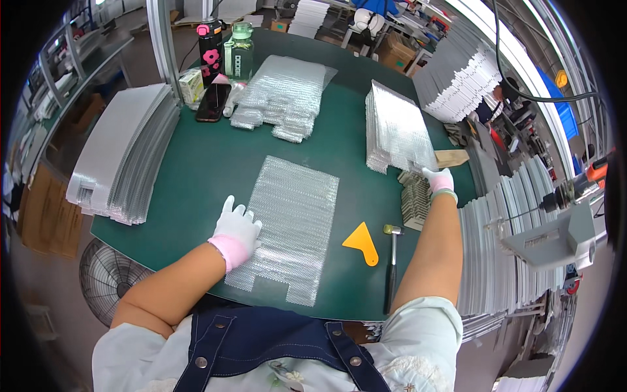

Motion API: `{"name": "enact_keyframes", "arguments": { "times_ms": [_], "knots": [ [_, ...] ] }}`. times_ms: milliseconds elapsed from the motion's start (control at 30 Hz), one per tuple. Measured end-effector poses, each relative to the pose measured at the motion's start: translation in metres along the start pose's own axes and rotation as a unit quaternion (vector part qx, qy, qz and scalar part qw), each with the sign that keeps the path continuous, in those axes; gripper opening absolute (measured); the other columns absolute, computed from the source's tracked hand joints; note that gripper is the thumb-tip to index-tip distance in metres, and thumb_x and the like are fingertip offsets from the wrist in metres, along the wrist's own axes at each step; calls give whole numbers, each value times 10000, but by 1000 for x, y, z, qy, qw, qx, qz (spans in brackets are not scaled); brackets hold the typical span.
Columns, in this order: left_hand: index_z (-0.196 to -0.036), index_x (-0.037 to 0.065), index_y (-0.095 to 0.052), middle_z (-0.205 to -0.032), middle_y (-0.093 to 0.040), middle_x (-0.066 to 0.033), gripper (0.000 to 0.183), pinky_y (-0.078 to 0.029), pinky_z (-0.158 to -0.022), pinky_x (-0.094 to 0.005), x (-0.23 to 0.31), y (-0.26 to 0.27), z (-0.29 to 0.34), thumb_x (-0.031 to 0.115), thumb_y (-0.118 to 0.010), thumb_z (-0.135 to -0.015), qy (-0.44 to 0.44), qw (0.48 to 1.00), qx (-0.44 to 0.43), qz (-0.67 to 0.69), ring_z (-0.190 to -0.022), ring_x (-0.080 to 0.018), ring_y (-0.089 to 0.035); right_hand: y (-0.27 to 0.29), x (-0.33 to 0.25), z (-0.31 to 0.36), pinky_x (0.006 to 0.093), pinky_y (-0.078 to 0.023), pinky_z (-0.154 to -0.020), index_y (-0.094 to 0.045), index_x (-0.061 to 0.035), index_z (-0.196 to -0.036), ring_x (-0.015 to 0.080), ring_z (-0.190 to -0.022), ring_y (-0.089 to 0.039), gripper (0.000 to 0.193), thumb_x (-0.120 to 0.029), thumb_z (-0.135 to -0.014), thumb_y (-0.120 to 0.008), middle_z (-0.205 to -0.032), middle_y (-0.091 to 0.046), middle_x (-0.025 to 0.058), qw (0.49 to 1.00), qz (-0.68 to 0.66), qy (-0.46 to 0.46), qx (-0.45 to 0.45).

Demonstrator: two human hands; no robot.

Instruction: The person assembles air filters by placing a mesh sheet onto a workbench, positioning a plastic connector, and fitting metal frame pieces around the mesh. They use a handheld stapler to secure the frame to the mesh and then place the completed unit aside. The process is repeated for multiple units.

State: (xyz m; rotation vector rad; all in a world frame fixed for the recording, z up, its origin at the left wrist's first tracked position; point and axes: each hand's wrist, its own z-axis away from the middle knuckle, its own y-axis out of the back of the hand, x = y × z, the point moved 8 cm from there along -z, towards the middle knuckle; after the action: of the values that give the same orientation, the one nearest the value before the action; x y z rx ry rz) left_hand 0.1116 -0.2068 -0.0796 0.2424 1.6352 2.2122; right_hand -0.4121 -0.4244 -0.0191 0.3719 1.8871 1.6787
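Left hand (236, 232), spread and empty, meets the edge of a silvery sheet (294, 219), bare table (196, 173) leftward; right hand (439, 179), grip unclear.

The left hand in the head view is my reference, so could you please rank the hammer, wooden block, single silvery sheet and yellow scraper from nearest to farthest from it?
1. Single silvery sheet: right at the left hand.
2. Yellow scraper: right of the sheet.
3. Hammer: just right of the scraper.
4. Wooden block: far right, near the right hand.
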Motion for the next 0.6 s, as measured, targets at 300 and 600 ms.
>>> {"name": "enact_keyframes", "arguments": {
  "times_ms": [300, 600],
  "knots": [
    [-1185, 144, -677, -1212, -642, -86, 395, -188, -1185, -547, -4, -4, 4, 395, -628, -883, 17, 1000, -10, -7, -1227, -262, -527, 49, -4, -6, 397, -449, -1012, -608, 81, -1254, 368, -1193, -599, 772, -605, -901, -574, -1250, -633, 262, 949, -246, 84, 177],
    [-1199, 153, -669, -1243, -634, -92, 404, -189, -1185, -540, -4, -8, 2, 403, -621, -886, 23, 1000, -18, 7, -1276, -266, -506, 83, -57, 52, 444, -516, -892, -567, -28, -1341, 379, -1031, -674, 756, -589, -840, -637, -1140, -686, 229, 955, -38, 167, 243]
  ]
}}
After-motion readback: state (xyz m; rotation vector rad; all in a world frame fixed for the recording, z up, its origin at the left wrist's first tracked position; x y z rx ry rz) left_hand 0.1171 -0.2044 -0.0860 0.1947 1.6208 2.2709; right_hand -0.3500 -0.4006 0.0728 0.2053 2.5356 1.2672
